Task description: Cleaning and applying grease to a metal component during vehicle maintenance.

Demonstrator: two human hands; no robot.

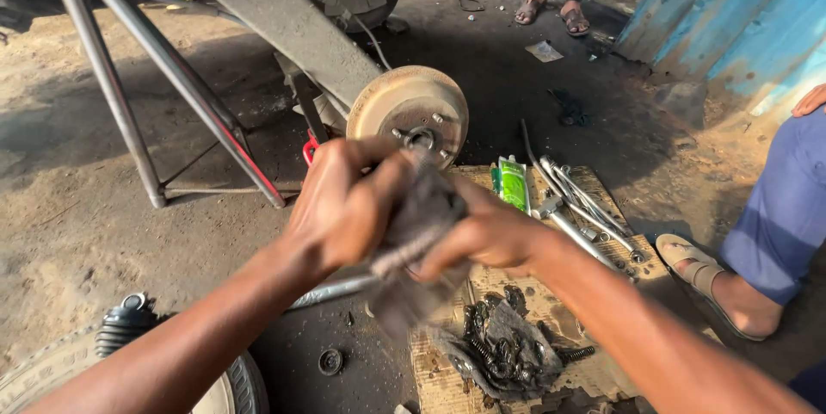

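Rag (419,225) — grey and dirty — sits bunched between both hands, just in front of the brake drum (409,113). Left hand (344,207) and right hand (490,233) fingers curl tight around it, equally near.

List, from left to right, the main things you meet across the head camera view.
Tyre → metal stand legs → left hand → grey rag held in both hands → right hand → green tube → spanners → sandalled foot of another person.
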